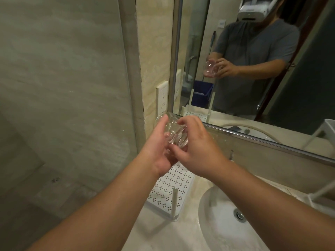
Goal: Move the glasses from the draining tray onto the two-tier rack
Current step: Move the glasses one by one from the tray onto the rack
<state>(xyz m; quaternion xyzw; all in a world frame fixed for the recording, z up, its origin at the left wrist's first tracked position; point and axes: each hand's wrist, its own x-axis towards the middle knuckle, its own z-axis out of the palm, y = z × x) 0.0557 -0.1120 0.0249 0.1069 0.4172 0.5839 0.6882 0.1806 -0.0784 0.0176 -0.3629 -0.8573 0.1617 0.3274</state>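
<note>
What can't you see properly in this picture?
- Head view: the glass is partly hidden by the left hand and right hand holding it.
- The two-tier rack: the arms cover its far end, so any glasses there can't be seen.
- The draining tray can't be picked out.
- The sink runs behind the right arm.

Your glass, above the rack

The clear glass [173, 131] lies tilted, held above the white perforated two-tier rack [170, 185] on the counter.
</note>
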